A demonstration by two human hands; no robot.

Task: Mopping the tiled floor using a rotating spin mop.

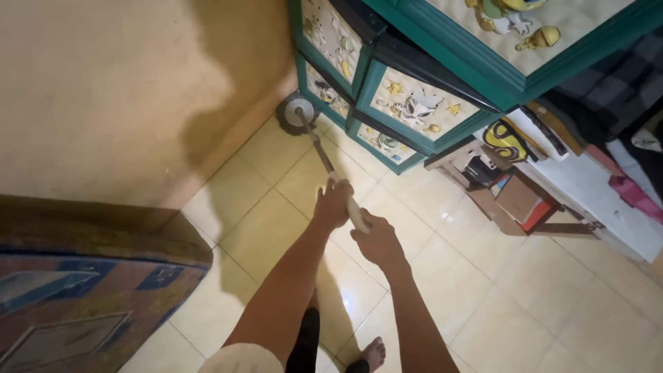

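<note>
Both hands clamped on pale wooden mop handle [345, 195]: left hand [333, 205] higher up shaft, right hand [376, 240] just behind. Grey round mop head [297, 112] out at 11 o'clock, pressed into corner where beige wall [103, 90] meets green plastic drawer cabinet [387, 103]. Looks mid-scrub; next move probably needs pull back. Glossy cream floor tiles [483, 290], patterned mattress [83, 290] at 8, cluttered low shelf [525, 200] at 2.

long-handled mop [324, 155], slanted, round head at wall corner

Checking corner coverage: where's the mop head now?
The round grey mop head sits on the tiled floor in the far corner, between the tan wall and the green drawer cabinet.
</note>
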